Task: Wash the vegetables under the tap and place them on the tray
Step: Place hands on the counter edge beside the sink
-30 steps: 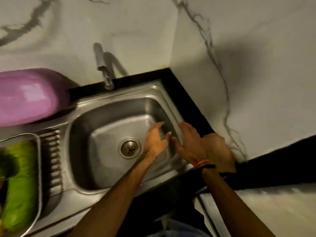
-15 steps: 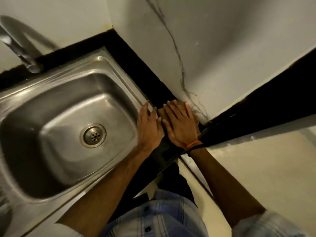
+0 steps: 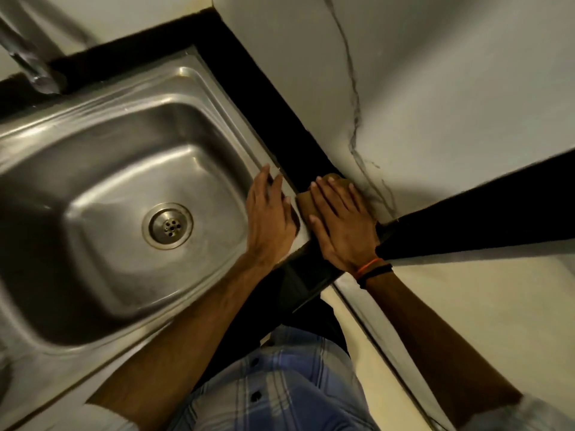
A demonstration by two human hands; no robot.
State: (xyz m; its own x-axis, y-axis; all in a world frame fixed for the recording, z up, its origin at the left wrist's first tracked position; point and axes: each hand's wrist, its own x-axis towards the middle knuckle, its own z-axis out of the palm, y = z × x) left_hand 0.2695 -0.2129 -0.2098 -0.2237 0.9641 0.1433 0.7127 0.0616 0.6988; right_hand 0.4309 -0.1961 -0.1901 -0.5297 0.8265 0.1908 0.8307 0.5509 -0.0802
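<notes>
Brown and flat-looking, the vegetable sits right of centre on the black counter, tucked against the wall. The right hand lies on it with straight fingers, not curled round; the left hand rests flat on the sink rim. Best to curl fingers under before lifting toward the tap, upper left.

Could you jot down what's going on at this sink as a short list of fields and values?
Place: steel sink set in a black counter, marble wall corner
Tap: top left, no water seen
Left hand: flat on the sink's right rim, fingers straight
Right hand: flat on a brown object in the corner
Brown object: mostly covered, kind unclear
Basin: no vegetables visible
</notes>
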